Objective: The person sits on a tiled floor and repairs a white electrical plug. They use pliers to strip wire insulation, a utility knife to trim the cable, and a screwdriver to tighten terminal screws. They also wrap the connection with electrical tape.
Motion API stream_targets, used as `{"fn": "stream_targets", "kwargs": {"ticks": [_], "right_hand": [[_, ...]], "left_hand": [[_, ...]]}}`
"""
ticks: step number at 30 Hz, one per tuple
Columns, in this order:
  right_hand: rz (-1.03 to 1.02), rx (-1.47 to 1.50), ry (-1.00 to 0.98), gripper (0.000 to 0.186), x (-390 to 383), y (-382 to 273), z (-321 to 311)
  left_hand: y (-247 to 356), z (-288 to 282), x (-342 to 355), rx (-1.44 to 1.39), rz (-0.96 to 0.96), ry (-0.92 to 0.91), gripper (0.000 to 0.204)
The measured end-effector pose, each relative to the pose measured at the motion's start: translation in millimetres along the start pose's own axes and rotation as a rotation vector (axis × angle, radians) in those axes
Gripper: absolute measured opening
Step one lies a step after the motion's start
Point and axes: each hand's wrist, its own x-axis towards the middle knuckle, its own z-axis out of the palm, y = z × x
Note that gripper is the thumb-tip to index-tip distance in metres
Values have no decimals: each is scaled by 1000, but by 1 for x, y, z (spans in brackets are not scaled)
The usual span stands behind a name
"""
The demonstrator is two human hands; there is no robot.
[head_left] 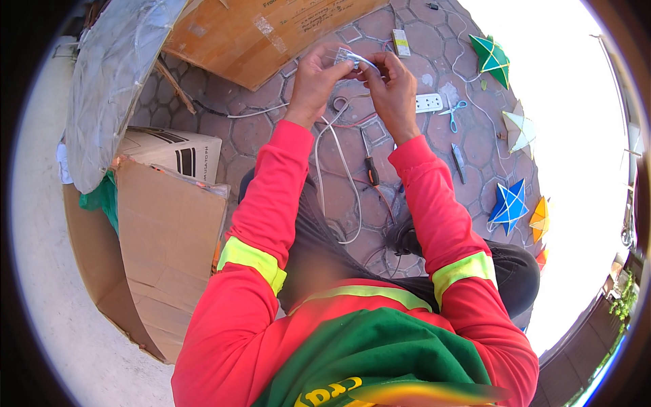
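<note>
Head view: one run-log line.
left hand + right hand: holding small white part | screwdriver: on paving | scissors: beside power strip

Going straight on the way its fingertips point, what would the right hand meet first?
The right hand would most likely meet the small clear-and-white piece in the left hand, seemingly touching it already; depth is unclear.

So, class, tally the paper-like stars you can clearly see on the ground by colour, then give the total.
Green star: 1
White star: 1
Blue star: 1
Yellow-orange star: 1
Total: 4

A red sliver near the knee is too hidden to count.
</note>
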Motion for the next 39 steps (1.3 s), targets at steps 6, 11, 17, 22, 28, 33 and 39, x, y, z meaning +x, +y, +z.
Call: {"fn": "stream_targets", "kwargs": {"ticks": [6, 11, 17, 22, 28, 33, 39], "right_hand": [[-106, -106, 59, 7, -3, 1, -1], [10, 5, 47, 7, -5, 6, 2], [153, 204, -12, 8, -8, 6, -3], [250, 226, -101, 11, -5, 3, -12], [146, 70, -169, 13, -2, 4, -19], [-80, -55, -172, 21, 1, 10, -24], [64, 28, -58, 29, -13, 10, -14]], "left_hand": [[1, 11, -4, 36, 2, 29, 26], [1, 16, -7, 68, 49, 68, 27], [0, 19, -5, 86, 22, 150, 30], [0, 20, -7, 72, -5, 158, 31], [-1, 23, -7, 75, 27, 152, 32], [1, 22, -7, 72, -15, 185, 32], [8, 21, -5, 34, 66, 196, 31]]}}
